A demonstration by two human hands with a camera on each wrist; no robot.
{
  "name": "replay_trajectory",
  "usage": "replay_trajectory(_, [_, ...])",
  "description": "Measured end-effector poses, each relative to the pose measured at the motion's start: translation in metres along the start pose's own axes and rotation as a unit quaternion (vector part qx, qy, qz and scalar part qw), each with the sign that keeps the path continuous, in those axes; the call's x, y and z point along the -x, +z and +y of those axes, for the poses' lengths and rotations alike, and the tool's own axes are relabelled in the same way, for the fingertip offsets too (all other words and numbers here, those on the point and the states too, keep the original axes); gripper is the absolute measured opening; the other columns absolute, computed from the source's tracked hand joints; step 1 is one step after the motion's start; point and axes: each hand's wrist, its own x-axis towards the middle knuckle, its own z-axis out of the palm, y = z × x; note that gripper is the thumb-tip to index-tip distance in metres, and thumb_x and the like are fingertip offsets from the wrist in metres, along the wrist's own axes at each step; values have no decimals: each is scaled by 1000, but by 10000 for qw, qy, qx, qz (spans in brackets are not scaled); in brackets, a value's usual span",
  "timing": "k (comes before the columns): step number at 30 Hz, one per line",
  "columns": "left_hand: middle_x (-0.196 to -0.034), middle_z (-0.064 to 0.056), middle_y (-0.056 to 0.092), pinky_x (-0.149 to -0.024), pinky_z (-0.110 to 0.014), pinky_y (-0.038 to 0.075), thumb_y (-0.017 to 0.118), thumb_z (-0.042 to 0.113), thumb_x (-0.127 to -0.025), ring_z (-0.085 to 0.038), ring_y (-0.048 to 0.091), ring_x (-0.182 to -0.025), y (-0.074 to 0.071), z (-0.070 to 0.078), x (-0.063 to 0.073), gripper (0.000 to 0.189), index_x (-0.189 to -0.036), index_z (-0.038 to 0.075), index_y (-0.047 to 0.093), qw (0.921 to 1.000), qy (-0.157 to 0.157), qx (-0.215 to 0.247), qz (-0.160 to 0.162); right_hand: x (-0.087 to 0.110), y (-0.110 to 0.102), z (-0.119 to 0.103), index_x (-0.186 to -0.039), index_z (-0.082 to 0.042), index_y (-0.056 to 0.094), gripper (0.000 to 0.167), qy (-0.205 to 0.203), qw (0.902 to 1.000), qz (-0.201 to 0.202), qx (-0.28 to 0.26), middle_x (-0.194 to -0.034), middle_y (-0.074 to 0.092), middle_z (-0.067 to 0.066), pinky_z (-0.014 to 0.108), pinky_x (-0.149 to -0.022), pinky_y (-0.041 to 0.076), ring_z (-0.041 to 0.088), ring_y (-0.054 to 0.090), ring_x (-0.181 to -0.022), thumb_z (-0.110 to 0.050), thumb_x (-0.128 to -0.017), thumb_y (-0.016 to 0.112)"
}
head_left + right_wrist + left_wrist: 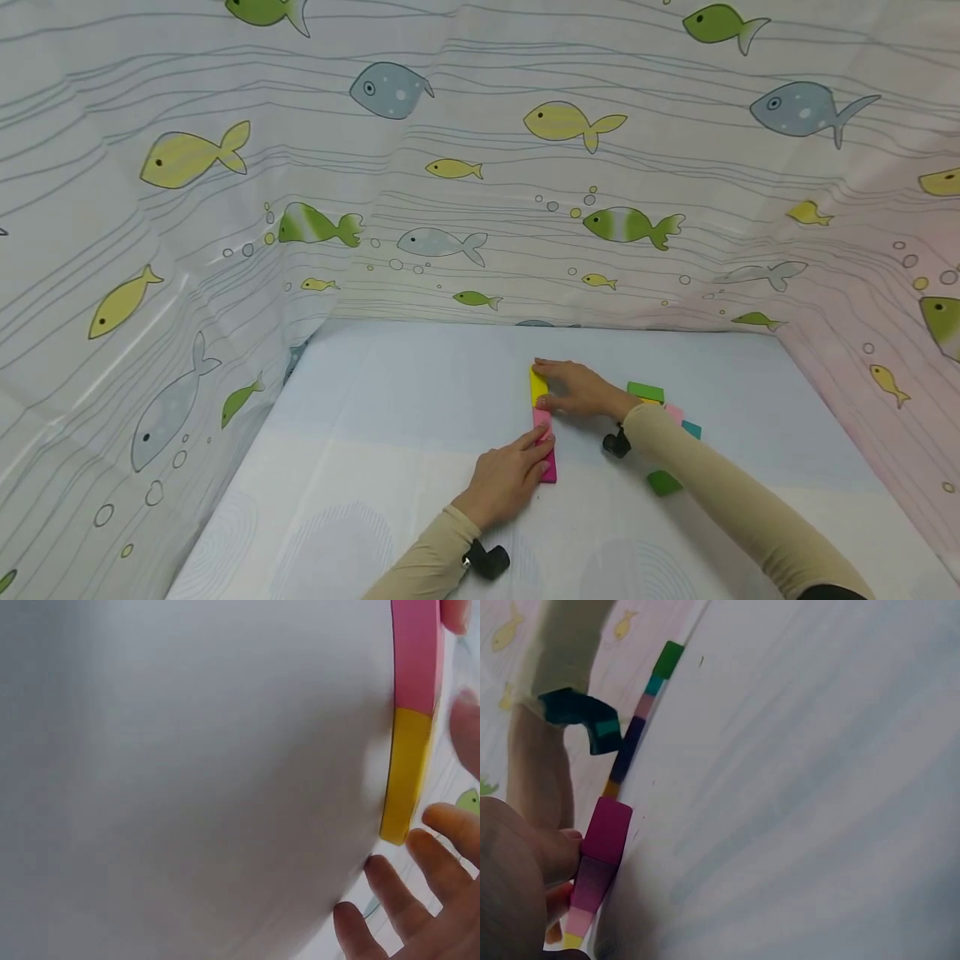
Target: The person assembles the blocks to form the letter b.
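A yellow block (538, 387), a pink block (542, 419) and a magenta block (550, 471) form a straight row on the table, end to end. My left hand (506, 475) comes in from the left, its fingers resting over the pink and magenta blocks. In the left wrist view, the magenta block (606, 831) shows its near end beside that hand. My right hand (581, 389) is around the yellow block from the right. Seen from the right wrist, the fingers of my right hand (427, 892) are spread, with fingertips right at the yellow block's (406, 776) far end.
Right of the row, partly behind my right forearm, lie more blocks: a green one (647, 390), a light pink one (674, 412), a teal one (692, 429) and another green one (663, 482) nearer. A fish-print sheet (480, 192) walls the table's back and sides.
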Motion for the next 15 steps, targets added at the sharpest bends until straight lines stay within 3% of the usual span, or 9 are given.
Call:
replay_trajectory(8, [-158, 3, 57, -67, -34, 58, 60, 30, -107, -25, 76, -114, 4, -2, -2, 41, -147, 21, 67, 9999, 8, -71, 79, 11, -15, 7, -159, -9, 49, 65, 161, 9994, 222, -192, -167, 45, 11, 60, -125, 31, 37, 39, -157, -41, -105, 65])
replay_trajectory(15, [-158, 4, 57, -68, -34, 59, 60, 30, -107, -26, 77, -112, 5, -1, -1, 41, -147, 22, 66, 10000, -12, -48, 44, 38, -37, 28, -156, -6, 52, 65, 402, 9990, 135, 125, -163, 49, 17, 63, -124, 31, 42, 42, -153, -45, -106, 64])
